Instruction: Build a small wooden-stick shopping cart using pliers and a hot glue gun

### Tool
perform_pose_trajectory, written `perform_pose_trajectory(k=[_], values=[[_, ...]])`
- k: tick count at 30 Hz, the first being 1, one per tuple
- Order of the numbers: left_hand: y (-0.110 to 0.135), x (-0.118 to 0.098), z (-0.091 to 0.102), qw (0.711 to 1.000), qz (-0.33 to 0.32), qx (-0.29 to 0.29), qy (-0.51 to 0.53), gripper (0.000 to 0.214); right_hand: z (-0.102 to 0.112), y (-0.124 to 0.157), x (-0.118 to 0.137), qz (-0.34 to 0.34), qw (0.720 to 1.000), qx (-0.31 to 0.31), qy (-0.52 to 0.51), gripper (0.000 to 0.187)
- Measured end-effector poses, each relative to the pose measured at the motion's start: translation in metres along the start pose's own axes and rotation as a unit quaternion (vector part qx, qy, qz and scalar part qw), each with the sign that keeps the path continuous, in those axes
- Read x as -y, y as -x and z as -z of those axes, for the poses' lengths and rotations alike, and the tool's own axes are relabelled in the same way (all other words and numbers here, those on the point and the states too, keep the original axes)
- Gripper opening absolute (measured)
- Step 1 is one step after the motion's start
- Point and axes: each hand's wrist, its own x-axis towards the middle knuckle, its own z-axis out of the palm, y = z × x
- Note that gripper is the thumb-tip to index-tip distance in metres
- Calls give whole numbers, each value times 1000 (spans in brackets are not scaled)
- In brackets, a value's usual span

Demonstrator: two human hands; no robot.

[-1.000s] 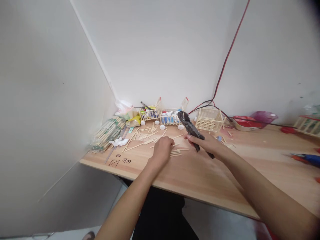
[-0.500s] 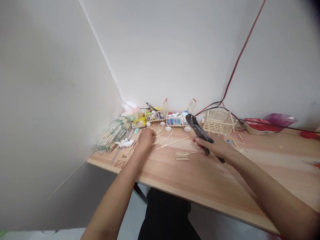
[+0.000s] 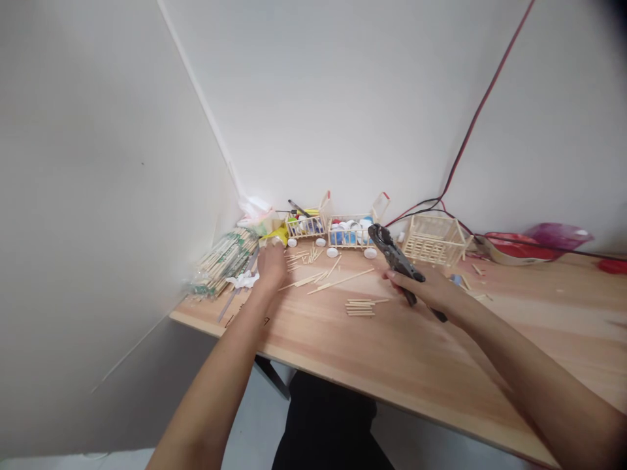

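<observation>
Pliers [image 3: 392, 254] in your right hand [image 3: 428, 287]

A strip of wood separates the table [image 3: 392, 352] edge from your short sticks [image 3: 360, 311]. Right fingers wrap the pliers beyond; your left hand [image 3: 271, 264], its grip hidden, nears a yellow packet [image 3: 280, 233]. White wall [image 3: 343, 117] behind.

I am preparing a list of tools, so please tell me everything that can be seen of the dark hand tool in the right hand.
The dark hand tool is plier-like and grey-black, with a thick, metallic-looking head and two long handles whose ends stand apart. The right hand grips it around the handles. It slants over the wooden table, head pointing forward and to the left, handle ends pointing back. Whether its jaws are open is too small to tell.
</observation>
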Motion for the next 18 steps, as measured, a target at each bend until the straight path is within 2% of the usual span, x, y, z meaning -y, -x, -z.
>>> perform_pose_trajectory(k=[3, 6, 10, 14, 18], values=[[-5, -16, -10, 999, -24, -27, 23, 28, -1, 1, 4, -11, 1000, -3, -21, 37], [-14, -36, -27, 997, -57, 5, 51, 18, 0, 3, 6, -9, 1000, -8, -21, 37], [-24, -52, -41, 997, -36, 19, 61, 16, 2, 3, 8, -9, 1000, -11, -2, 39], [-27, -51, -37, 997, -23, 24, 74, 16, 3, 5, 10, -16, 1000, -4, 12, 40], [-15, -36, -19, 993, -23, 15, 111, 14, 3, 5, 9, -20, 1000, 4, 3, 40]])
